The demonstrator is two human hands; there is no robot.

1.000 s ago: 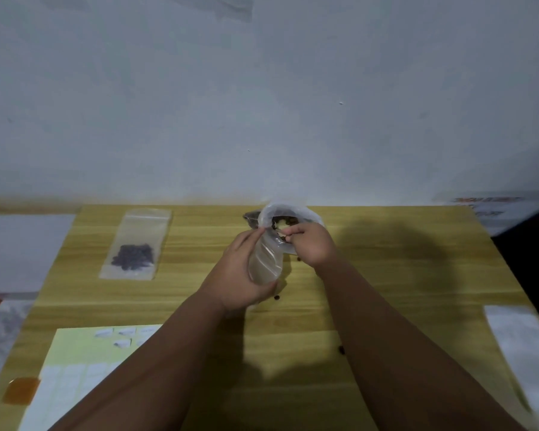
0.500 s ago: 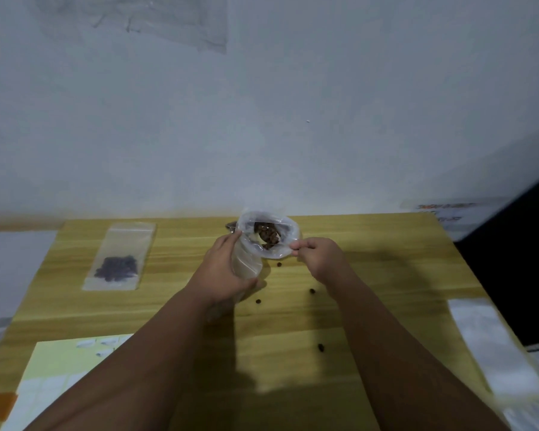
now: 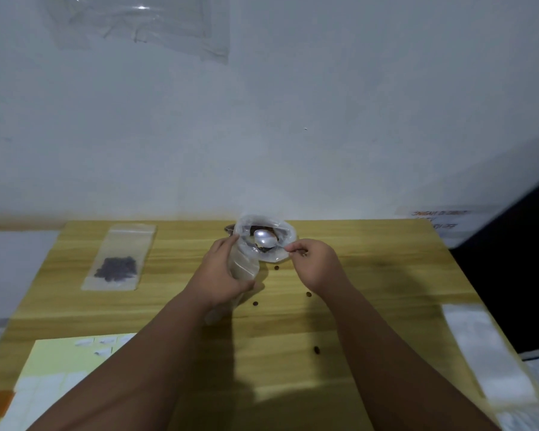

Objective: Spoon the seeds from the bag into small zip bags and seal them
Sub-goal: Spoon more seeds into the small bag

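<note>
Both forearms reached in from the near edge of the table (image 3: 386,275) toward the seed bag (image 3: 288,237). Between them, nearer than the seed bag, a few loose seeds (image 3: 308,294) lay on the wood. The left hand (image 3: 221,275), just near-left of the seed bag, was curled round a small zip bag (image 3: 246,267) and held it upright, its mouth touching the seed bag's rolled rim. What this small bag held could not be made out. The right hand (image 3: 315,264), just near-right of the seed bag, had thumb and fingertips pinched together on the thin handle of a spoon (image 3: 264,238). The spoon's shiny bowl sat inside the seed bag's open mouth, over the dark seeds there. Well left of the seed bag a filled zip bag (image 3: 119,258) lay flat, with dark seeds bunched in its nearer half.
</note>
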